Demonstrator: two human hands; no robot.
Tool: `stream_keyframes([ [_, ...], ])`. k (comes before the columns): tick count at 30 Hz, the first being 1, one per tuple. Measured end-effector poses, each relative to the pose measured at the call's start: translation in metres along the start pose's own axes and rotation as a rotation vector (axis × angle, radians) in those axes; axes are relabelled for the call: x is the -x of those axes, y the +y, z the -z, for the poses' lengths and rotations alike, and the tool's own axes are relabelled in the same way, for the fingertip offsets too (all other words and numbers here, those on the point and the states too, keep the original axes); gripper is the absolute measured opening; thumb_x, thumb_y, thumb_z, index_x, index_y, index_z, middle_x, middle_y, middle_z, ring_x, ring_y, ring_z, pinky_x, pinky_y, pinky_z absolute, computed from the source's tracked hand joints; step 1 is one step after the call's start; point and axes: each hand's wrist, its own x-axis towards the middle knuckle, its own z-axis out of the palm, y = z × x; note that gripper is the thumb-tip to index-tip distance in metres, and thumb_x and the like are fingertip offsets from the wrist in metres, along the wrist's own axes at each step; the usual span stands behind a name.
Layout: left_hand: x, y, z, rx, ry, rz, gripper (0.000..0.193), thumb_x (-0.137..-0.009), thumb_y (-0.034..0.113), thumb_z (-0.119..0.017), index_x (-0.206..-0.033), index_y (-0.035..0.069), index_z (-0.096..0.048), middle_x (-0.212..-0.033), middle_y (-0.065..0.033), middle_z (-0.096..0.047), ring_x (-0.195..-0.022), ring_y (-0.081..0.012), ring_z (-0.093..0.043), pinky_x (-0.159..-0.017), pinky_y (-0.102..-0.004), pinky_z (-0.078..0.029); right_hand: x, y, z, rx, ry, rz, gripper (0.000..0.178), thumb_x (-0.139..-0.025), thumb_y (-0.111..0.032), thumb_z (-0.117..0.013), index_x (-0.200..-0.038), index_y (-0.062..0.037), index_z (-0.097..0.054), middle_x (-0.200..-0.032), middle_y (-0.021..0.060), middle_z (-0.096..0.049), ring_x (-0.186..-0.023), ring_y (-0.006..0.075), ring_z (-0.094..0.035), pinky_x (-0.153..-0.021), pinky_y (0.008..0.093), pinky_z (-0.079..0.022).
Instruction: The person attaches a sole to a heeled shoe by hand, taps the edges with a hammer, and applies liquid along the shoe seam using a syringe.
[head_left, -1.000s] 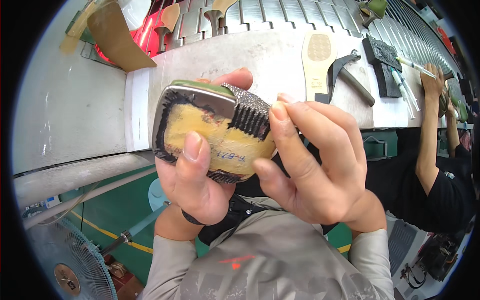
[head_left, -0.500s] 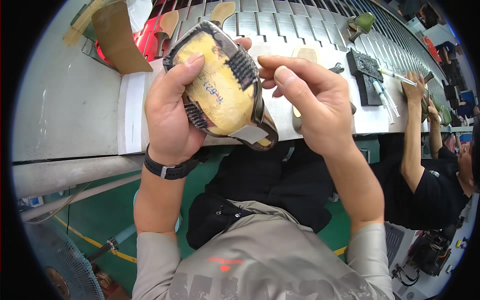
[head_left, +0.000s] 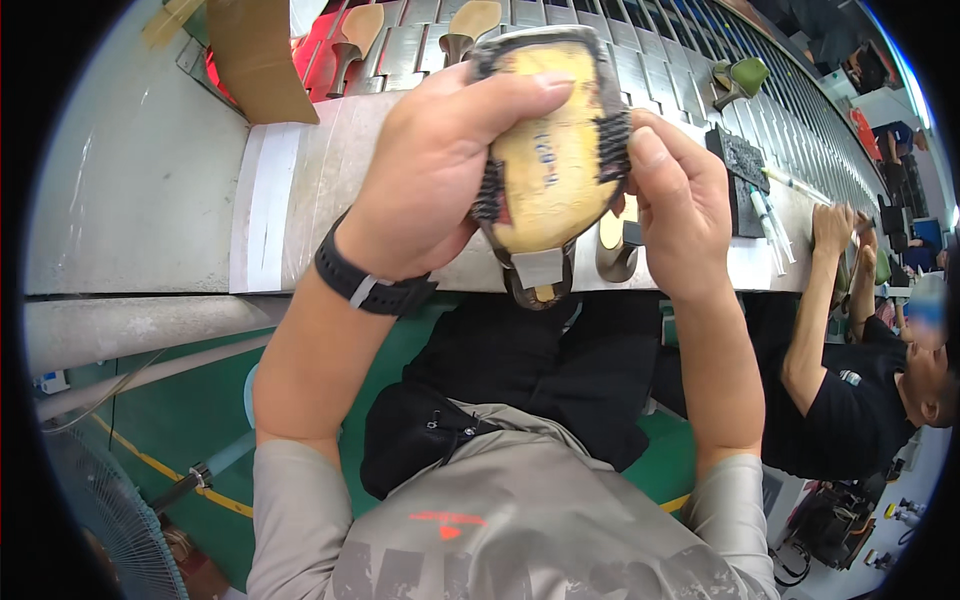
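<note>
Head view, one: wide fisheye, worn on wearer's head; set above left hand (head_left: 435, 150) and right hand (head_left: 682, 210), facing down, close; field includes bench (head_left: 335, 150) beyond hands, shirt (head_left: 540, 510) nearer.

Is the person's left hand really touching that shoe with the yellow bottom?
Touching. The head view shows the left hand wrapped against one side of the shoe, its thumb lying over the yellow underside.
</note>
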Motion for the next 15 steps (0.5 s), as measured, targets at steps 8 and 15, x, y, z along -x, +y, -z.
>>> stream_keyframes([
  [8, 0.004, -0.039, 0.017, -0.026, -0.171, -0.187, 0.08, -0.111, 0.058, -0.031, -0.151, -0.011, -0.041, -0.147, -0.0212, -0.057, -0.132, -0.0279, -0.06, -0.113, -0.0438, -0.046, -0.004, 0.018, 0.008, -0.021, 0.179, -0.001, 0.038, -0.105, -0.033, -0.059, -0.094, 0.0018, -0.071, -0.074, -0.0012, -0.061, -0.067, 0.0048, -0.051, -0.06, 0.0221, -0.04],
  [15, 0.021, -0.037, 0.009, -0.173, -0.092, -0.24, 0.055, -0.112, 0.033, -0.052, -0.146, -0.01, -0.049, -0.122, -0.0099, -0.071, -0.108, -0.0099, -0.065, -0.097, -0.0252, -0.052, 0.006, 0.025, -0.002, 0.065, 0.273, 0.118, 0.032, -0.103, -0.025, -0.066, -0.082, -0.0014, -0.062, -0.072, -0.0051, -0.052, -0.067, 0.0025, -0.042, -0.057, 0.0217, -0.034],
])
